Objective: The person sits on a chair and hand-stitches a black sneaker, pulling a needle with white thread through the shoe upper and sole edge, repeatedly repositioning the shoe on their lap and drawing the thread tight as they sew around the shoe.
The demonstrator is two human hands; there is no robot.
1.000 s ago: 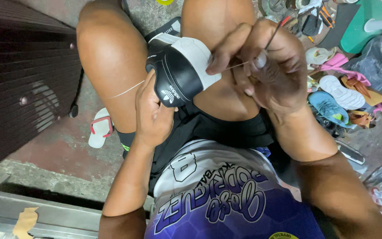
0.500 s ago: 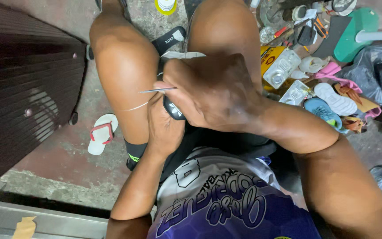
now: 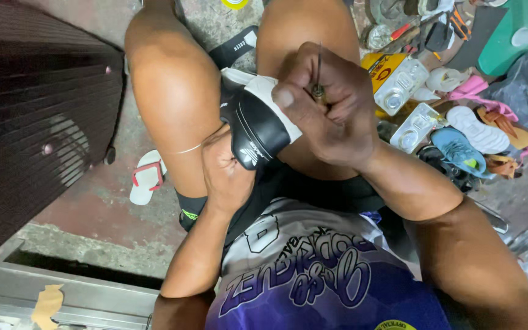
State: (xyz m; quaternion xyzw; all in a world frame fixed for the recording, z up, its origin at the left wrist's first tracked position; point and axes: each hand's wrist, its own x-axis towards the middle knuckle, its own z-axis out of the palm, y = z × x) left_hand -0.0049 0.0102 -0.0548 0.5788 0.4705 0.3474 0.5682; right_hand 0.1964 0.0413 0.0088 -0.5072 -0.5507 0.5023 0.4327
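A black and white shoe (image 3: pixel 255 122) lies sole-up between my bare knees. My left hand (image 3: pixel 224 174) grips it from below at its near end. My right hand (image 3: pixel 331 104) is closed on a thin metal stitching awl (image 3: pixel 318 73), whose needle points up just above the shoe's white edge. A pale thread (image 3: pixel 194 146) runs from the shoe leftward across my left thigh.
A dark ribbed metal shutter (image 3: pixel 38 122) stands at the left. A white and red flip-flop (image 3: pixel 146 177) lies on the concrete floor. At the right sit several small shoes (image 3: pixel 465 143), clear plastic boxes (image 3: pixel 401 85), tools and a green plastic stool (image 3: pixel 508 30).
My right hand has lifted off the shoe and turned the awl upright, uncovering the shoe's white edge. The left hand has kept its hold under the shoe.
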